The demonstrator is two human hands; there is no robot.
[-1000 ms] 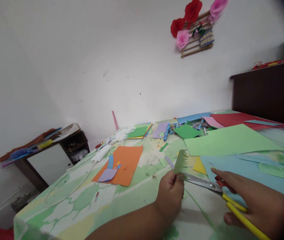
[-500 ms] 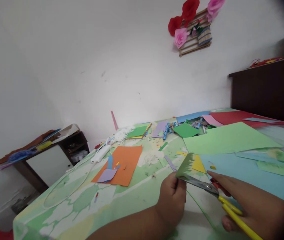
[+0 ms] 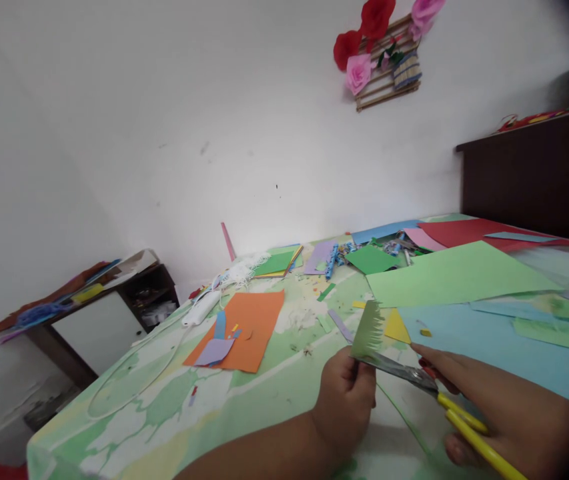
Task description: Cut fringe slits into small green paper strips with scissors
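My left hand (image 3: 347, 400) pinches the lower end of a green paper piece (image 3: 367, 330), whose right edge is cut into a fringe of thin strips. In my right hand (image 3: 504, 400) is a pair of scissors (image 3: 444, 397) with yellow and red handles. The blades lie across the lower part of the fringed paper, just above my left fingers. Beneath the hands, a thin green strip (image 3: 404, 420) runs over the tablecloth. A yellow paper scrap (image 3: 397, 327) lies just beyond the blades.
The patterned tablecloth (image 3: 154, 407) carries an orange sheet (image 3: 259, 327), a light green sheet (image 3: 459, 277), a blue sheet (image 3: 489, 347) and a red sheet (image 3: 464, 233). A white power strip (image 3: 201, 309) with a cable lies left. Behind stands a white wall (image 3: 214, 133); a dark cabinet (image 3: 529, 180) is at right.
The fringed paper has turned slightly more upright, and the scissor blades look closer together than before. Both hands stay in nearly the same place. The view has shifted slightly.
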